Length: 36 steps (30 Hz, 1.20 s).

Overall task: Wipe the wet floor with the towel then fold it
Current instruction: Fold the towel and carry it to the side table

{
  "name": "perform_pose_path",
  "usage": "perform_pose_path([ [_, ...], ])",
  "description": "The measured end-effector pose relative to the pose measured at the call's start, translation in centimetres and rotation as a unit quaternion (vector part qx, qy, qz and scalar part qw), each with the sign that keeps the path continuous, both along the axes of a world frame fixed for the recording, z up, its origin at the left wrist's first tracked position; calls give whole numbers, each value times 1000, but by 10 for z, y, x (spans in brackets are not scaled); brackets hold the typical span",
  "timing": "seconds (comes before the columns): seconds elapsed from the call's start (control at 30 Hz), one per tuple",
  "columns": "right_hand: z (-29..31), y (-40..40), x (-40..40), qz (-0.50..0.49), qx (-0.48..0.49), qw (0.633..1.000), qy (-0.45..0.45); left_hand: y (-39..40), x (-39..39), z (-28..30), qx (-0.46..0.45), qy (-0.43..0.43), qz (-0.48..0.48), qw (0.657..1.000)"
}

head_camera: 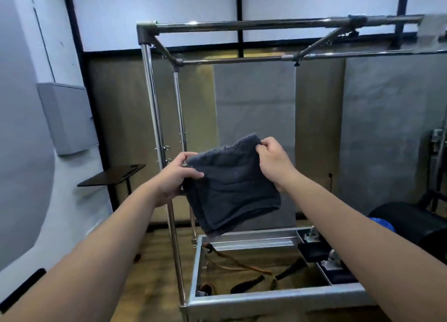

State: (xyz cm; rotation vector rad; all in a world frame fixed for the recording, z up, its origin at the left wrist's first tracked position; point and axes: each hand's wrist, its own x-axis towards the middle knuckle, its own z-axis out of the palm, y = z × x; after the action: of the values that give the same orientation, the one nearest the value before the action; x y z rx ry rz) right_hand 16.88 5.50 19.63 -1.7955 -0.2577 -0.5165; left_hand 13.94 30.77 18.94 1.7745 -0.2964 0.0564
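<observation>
towel [232,188]: dark grey, already doubled over, held up in the air in front of a metal frame [154,118]
left hand [177,176]: left edge is pinched
right hand [272,162]: top right corner is gripped
feel: probably soft, floppy, light, maybe damp
best hold: corners, so the layers are kept lined up

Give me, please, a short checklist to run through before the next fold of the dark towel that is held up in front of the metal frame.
1. Left hand grips the towel at its left edge: ok.
2. Right hand pinches the upper right corner: ok.
3. Towel already folded into layers: ok, stacked edges show at the bottom.
4. Towel hangs clear of the metal frame below: ok, though its lower corner is close.
5. Edges lined up: not ok, the towel hangs tilted.
6. Floor wiped dry: cannot tell.
</observation>
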Motion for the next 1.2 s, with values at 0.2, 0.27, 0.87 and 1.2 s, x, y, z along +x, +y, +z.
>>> perform_pose_path([
  [0.2,6,39,-20,66,-77,995,-21,14,-18,6,186,-129,54,973],
  [0.27,2,46,-25,87,-102,991,-30,14,-21,10,219,-106,30,970],
  [0.87,-9,61,-61,228,-96,968,-37,43,-43,5,334,-202,67,919],
  [1.2,-5,83,-59,186,-60,979,-56,105,-76,14,169,51,-30,984],
])
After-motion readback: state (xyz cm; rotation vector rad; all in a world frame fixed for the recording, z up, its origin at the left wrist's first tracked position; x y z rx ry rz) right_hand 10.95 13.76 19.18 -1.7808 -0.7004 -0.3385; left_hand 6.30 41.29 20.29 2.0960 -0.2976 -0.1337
